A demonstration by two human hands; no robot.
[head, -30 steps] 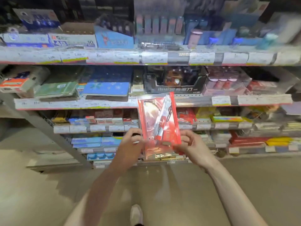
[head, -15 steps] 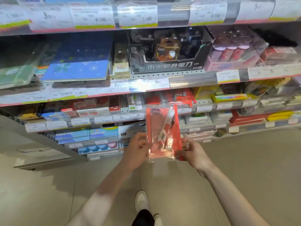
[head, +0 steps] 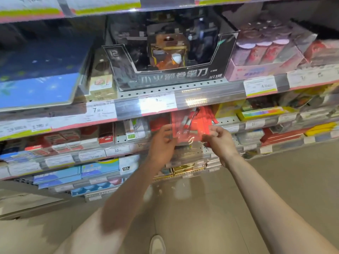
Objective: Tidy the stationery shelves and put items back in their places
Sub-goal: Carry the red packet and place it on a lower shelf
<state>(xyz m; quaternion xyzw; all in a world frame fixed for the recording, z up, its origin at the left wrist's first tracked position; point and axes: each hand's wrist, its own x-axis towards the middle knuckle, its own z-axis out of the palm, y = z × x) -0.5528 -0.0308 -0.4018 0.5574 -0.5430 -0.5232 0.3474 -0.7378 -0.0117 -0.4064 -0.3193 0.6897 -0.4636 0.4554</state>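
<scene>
A red stationery set in a clear plastic pack (head: pixel 189 127) is held upright at the mouth of the shelf below the black display box. My left hand (head: pixel 163 142) grips its left edge and my right hand (head: pixel 218 138) pinches its right edge. The pack's top reaches under the shelf rail (head: pixel 192 103), next to more red packs (head: pixel 207 116) standing there. The pack's lower part is blurred by glare.
A black display box (head: pixel 170 57) sits on the shelf above, with a pink box of tubes (head: pixel 260 55) to its right and blue notebooks (head: pixel 38 85) to its left. Lower shelves hold red, blue and yellow boxes. Beige floor and my shoe (head: pixel 156 243) lie below.
I have stepped closer to the shelves. Both hands have carried the red pack forward and up, from in front of the lower shelves to the shelf opening beside the other red packs.
</scene>
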